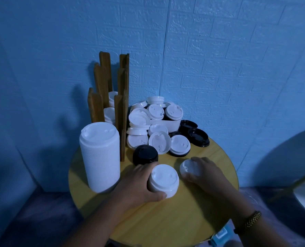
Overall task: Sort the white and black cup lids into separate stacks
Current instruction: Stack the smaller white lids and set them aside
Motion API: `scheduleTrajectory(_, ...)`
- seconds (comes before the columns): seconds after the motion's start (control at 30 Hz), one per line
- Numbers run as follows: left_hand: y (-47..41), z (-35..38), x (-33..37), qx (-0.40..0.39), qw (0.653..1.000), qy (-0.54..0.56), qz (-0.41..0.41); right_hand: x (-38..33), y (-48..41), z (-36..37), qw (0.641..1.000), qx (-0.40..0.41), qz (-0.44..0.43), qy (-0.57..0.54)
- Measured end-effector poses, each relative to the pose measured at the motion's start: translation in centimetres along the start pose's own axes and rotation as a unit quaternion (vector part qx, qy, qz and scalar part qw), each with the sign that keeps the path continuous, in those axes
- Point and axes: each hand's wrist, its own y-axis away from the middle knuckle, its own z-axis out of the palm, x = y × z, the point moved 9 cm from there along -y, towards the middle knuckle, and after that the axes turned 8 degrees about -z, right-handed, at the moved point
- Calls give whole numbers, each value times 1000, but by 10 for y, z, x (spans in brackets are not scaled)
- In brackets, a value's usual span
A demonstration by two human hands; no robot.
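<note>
Roughly midway: tall white stack at the table's 9 o'clock, short black stack near centre, left hand gripping a small white stack at 6. Mixed pile at 12 looks unsorted. Right hand curls round one white lid at 4.

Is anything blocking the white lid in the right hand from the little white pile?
Nothing visible does. The white plastic lid in the right hand is beside the short white lid stack that the left hand grips, only bare yellow wooden table between.

Gold chain bracelet on the right wrist; forearms bare
</note>
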Motion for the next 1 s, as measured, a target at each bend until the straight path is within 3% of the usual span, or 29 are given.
scheduleTrajectory(0.17,-1,1,0,1,1000,-1,4,-39,14,-29,988,105,-53,-97)
scheduleTrajectory(0.23,-2,1,0,-3,1000,-4,3,-72,20,-22,984,74,-100,-129)
scheduleTrajectory(0.33,-3,1,0,-2,1000,3,4,-108,21,2,984,14,-163,-78)
scheduleTrajectory(0.57,-4,-1,-1,7,1000,17,1,-105,19,10,973,-75,-198,-90)
scheduleTrajectory(0.73,-3,0,-2,3,1000,10,-4,-107,14,3,984,-24,-174,-31)
scheduleTrajectory(1.0,-4,1,-5,-2,1000,8,-2,-113,11,6,982,-42,-186,8)
